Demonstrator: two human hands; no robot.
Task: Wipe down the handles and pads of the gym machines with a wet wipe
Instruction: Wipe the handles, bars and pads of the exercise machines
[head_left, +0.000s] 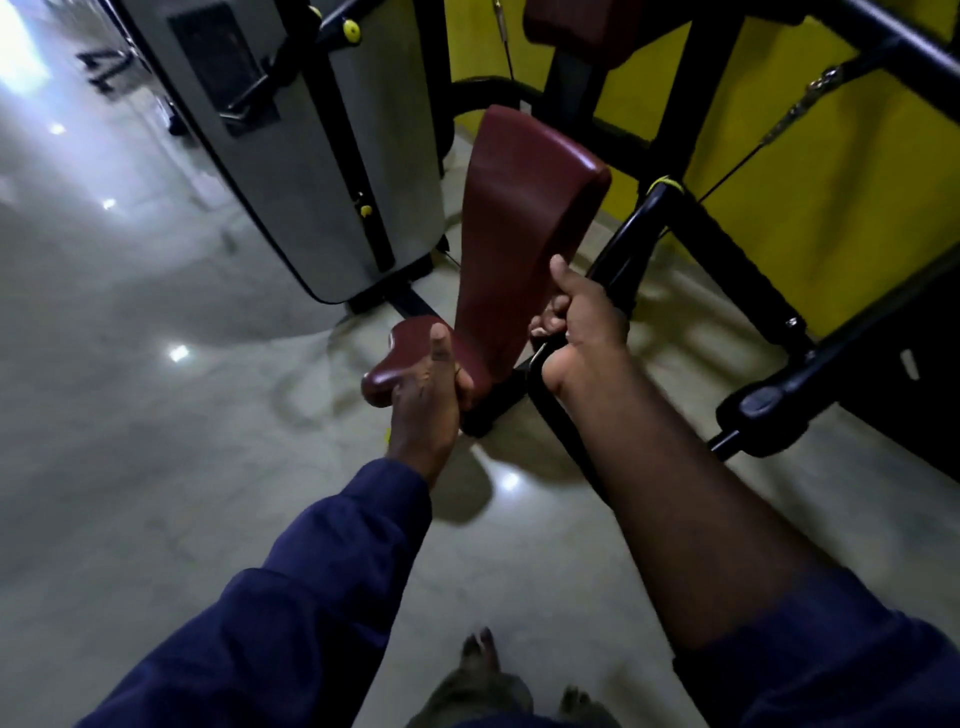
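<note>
A maroon back pad (524, 208) stands tilted on a black machine frame, with a small maroon seat pad (400, 353) at its foot. My left hand (426, 410) grips the seat pad's near edge, thumb laid on top and fingers curled round its side. My right hand (587, 322) holds the lower right edge of the back pad, thumb up against the pad and fingers curled behind it. A pale sliver shows under those fingers; I cannot tell whether it is a wipe.
A grey weight-stack housing (311, 156) stands to the left of the pads. Black frame bars and a padded handle (769, 405) cross the right side in front of a yellow wall (831, 182). Another maroon pad (571, 26) sits above. Shiny grey floor (130, 415) lies left; my bare feet (483, 654) show below.
</note>
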